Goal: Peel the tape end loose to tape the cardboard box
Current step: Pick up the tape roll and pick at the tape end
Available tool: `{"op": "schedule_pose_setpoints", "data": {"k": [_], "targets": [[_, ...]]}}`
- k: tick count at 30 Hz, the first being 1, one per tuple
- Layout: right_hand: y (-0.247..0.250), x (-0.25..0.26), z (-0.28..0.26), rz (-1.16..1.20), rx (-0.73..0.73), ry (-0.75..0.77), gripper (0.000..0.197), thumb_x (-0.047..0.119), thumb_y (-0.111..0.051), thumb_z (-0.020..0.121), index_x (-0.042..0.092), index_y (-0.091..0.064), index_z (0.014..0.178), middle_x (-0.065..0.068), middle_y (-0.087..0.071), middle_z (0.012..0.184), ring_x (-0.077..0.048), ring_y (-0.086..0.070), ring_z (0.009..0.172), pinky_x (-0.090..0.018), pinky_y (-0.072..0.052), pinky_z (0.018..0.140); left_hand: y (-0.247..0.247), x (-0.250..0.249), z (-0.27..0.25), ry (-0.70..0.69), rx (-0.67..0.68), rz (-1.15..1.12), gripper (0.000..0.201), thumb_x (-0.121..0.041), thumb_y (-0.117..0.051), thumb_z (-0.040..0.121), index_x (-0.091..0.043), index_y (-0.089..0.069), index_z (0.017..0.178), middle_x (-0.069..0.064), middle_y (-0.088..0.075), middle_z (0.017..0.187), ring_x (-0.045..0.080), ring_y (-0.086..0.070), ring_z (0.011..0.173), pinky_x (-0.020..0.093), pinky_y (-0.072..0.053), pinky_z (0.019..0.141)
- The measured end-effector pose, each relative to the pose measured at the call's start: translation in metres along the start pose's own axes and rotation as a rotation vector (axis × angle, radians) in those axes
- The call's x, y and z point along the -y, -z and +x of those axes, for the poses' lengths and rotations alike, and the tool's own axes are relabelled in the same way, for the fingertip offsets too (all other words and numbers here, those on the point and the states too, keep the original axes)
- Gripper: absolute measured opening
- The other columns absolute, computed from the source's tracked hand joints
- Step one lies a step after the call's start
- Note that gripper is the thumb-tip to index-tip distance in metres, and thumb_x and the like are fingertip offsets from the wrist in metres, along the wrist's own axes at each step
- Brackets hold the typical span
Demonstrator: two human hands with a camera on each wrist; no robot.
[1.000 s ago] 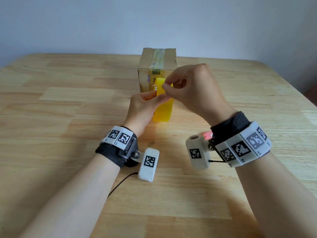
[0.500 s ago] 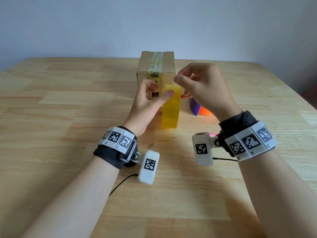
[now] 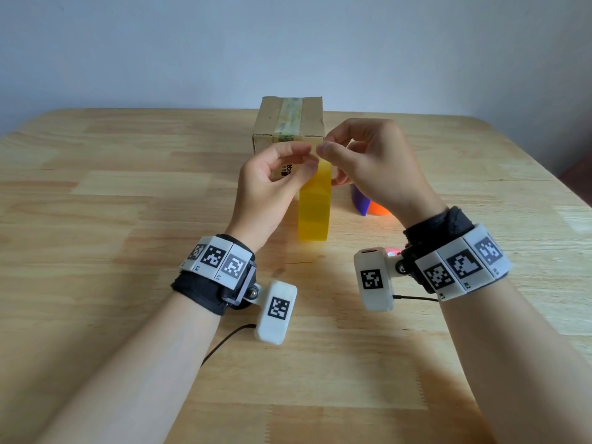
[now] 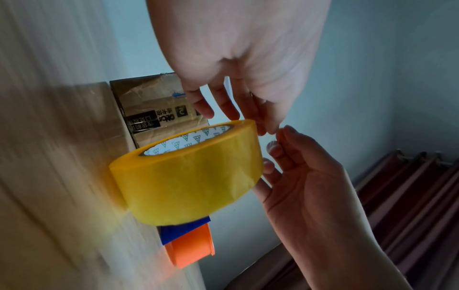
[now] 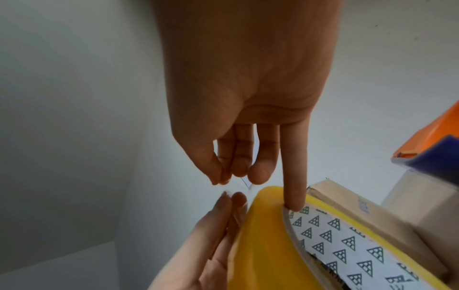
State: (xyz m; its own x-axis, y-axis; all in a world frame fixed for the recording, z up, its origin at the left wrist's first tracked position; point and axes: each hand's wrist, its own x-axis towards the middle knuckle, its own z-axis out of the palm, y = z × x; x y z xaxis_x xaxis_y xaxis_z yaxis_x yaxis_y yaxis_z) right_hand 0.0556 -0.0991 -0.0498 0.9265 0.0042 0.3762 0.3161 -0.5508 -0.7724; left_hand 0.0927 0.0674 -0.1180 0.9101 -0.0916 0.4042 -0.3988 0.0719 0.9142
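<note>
Surface: a pale wooden table is filling the head view, its far edge meeting a plain light wall.
Box: the cardboard box is standing near the far edge, at the middle, with old tape running over its top.
Left hand: the left hand is reaching in from the near edge, palm turned inward, thumb pressing on the yellow roll's left face and forefinger arching over its top (fingers curled round it, so it is gripping the roll).
Tape roll: the tape roll is standing on edge on the table, just in front of the box.
Right hand: the right hand is hovering over the roll's top, thumb and fingertips pinched together; whether they are holding the tape end cannot be told. One straight finger is touching the roll's rim.
Dispenser: an orange and blue dispenser is lying on the table right of the roll, partly hidden by the right hand.
</note>
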Motion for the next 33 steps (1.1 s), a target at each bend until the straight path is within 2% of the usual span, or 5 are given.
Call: {"op": "schedule_pose_setpoints", "data": {"k": [12,17,21,26,33], "targets": [[-0.005,-0.004,0.0,-0.024,-0.03,-0.028,0.016,0.029,-0.072,0.096,0.023,-0.07,0.081,0.012,-0.065,0.064,-0.013,-0.071,0.054,-0.015,-0.048,0.051,0.005,0.002,0.006,-0.017,0.024,0.112,0.005,-0.041,-0.081,0.084,-0.036,-0.082,0.085,-0.015,-0.076,0.106,0.017,-0.072,0.111,0.054,-0.056,0.099],[-0.001,-0.011,0.004,-0.054,-0.094,-0.124,0.023,0.04,-0.085,0.082,0.021,-0.078,0.092,0.009,-0.07,0.059,-0.011,-0.069,0.048,-0.032,-0.061,0.055,0.006,0.002,0.007,0.023,0.016,0.109,0.005,-0.036,-0.082,0.084,-0.036,-0.08,0.079,-0.021,-0.075,0.093,0.009,-0.072,0.102,0.044,-0.057,0.099],[0.01,-0.01,0.005,0.084,-0.085,-0.159,0.016,0.019,-0.084,0.085,0.015,-0.076,0.098,0.001,-0.071,0.069,-0.02,-0.068,0.049,-0.053,-0.065,0.061,0.008,0.002,0.009,0.063,-0.037,0.064,0.011,-0.029,-0.084,0.085,-0.031,-0.079,0.075,-0.019,-0.076,0.087,0.008,-0.073,0.094,0.038,-0.06,0.092],[0.001,0.002,-0.003,-0.006,0.069,-0.072,0.021,0.03,-0.088,0.082,0.021,-0.083,0.1,0.003,-0.076,0.087,-0.021,-0.074,0.061,-0.041,-0.066,0.06,0.007,0.004,0.01,0.049,-0.024,0.046,0.009,-0.024,-0.082,0.086,-0.029,-0.081,0.079,-0.018,-0.076,0.086,0.008,-0.072,0.092,0.03,-0.057,0.083],[-0.001,0.001,-0.001,-0.062,0.15,-0.02,0.007,0.017,-0.084,0.086,0.016,-0.083,0.093,-0.004,-0.069,0.095,-0.023,-0.073,0.068,-0.035,-0.064,0.056,0.008,0.005,0.009,0.045,-0.021,-0.014,0.011,-0.014,-0.084,0.085,-0.023,-0.081,0.08,-0.013,-0.078,0.084,0.008,-0.073,0.091,0.029,-0.057,0.081]]}}
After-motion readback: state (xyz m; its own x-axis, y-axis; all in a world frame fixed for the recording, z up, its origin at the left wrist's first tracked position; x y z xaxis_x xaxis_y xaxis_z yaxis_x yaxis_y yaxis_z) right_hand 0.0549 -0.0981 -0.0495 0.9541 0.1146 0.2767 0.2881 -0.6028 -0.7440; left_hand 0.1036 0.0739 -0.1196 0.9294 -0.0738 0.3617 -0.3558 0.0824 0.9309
